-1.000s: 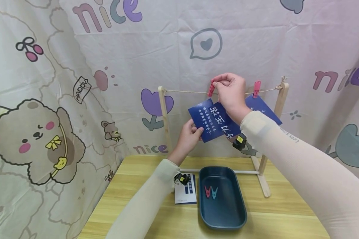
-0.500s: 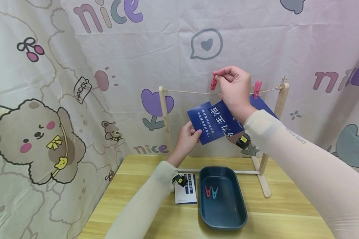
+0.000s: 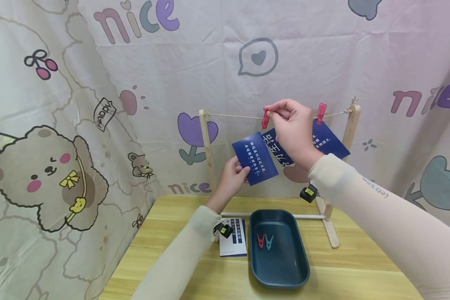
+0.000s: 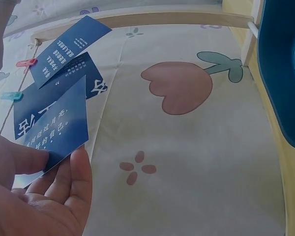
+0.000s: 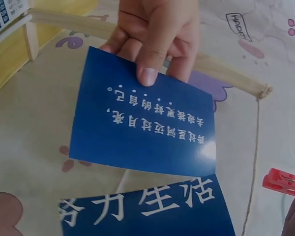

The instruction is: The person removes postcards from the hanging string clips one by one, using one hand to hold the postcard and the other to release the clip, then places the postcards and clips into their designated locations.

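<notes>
Since moments ago, lowering the red clip (image 3: 265, 119) level with the string (image 3: 240, 117) — pinching it in the right hand (image 3: 292, 129); gripping the blue card (image 3: 256, 156) below the string with the left hand (image 3: 231, 176). Probably needing to bring the card's edge against the string before clipping.

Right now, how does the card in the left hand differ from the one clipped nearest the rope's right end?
The held card is pinched in the left hand, off the rope; the clipped card hangs from the rope by a pink peg. The held card shows two lines of characters; the clipped card shows more, some in finer print. Both are blue with white writing.
</notes>
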Demonstrator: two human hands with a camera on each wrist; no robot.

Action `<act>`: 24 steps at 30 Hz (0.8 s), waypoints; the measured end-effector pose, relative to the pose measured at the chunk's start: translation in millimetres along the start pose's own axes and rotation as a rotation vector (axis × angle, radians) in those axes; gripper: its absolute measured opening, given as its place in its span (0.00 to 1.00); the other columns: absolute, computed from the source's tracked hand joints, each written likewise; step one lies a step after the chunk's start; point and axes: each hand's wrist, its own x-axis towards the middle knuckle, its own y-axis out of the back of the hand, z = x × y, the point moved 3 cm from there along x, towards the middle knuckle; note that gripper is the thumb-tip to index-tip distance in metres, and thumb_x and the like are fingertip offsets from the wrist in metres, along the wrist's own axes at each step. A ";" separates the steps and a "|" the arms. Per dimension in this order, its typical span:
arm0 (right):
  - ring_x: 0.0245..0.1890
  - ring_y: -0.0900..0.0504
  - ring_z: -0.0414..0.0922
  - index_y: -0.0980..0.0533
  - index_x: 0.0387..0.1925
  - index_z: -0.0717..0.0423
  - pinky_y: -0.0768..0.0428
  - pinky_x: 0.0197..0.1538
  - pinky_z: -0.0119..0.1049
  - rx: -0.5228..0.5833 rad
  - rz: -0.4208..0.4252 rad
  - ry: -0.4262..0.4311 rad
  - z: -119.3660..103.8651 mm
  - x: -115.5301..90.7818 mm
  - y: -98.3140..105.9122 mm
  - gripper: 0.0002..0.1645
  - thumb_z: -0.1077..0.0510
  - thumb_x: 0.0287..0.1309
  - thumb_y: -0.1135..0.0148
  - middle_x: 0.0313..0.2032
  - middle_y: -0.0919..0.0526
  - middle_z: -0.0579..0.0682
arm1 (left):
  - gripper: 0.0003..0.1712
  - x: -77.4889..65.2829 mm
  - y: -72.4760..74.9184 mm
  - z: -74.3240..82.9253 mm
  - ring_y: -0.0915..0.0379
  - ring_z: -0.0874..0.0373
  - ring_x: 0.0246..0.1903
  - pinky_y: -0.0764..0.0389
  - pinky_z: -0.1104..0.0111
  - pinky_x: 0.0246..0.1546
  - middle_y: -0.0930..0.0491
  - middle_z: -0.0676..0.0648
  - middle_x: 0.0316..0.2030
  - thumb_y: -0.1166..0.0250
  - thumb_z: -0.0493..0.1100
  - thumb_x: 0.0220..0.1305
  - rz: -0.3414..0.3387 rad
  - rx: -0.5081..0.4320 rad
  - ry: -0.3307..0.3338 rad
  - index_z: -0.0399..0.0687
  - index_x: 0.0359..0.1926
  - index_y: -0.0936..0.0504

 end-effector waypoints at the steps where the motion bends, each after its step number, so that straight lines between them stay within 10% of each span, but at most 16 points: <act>1: 0.17 0.22 0.40 0.14 0.46 0.60 0.28 0.17 0.28 -0.003 0.001 -0.008 1.4 -2.1 0.2 0.06 0.61 0.76 0.34 0.50 0.06 0.54 | 0.22 -1.0 0.4 -0.8 0.11 0.50 0.42 0.07 0.58 0.42 0.09 0.37 0.50 0.39 0.36 0.82 -0.001 0.001 0.007 0.45 0.72 0.24; 8: 0.16 0.23 0.40 0.14 0.46 0.58 0.26 0.17 0.28 -0.036 -0.001 -0.032 9.2 -11.7 2.7 0.06 0.61 0.76 0.34 0.50 0.06 0.50 | 0.22 -6.1 4.0 -2.9 0.11 0.47 0.45 0.08 0.47 0.48 0.09 0.37 0.51 0.39 0.36 0.82 -0.001 -0.007 0.011 0.46 0.72 0.25; 24: 0.13 0.28 0.41 0.15 0.49 0.54 0.26 0.18 0.30 -0.107 -0.045 -0.111 29.8 -32.0 6.4 0.06 0.59 0.76 0.33 0.50 0.06 0.52 | 0.22 -8.9 8.4 -13.1 0.11 0.49 0.42 0.08 0.60 0.41 0.09 0.37 0.50 0.39 0.36 0.82 -0.024 -0.006 0.026 0.45 0.72 0.25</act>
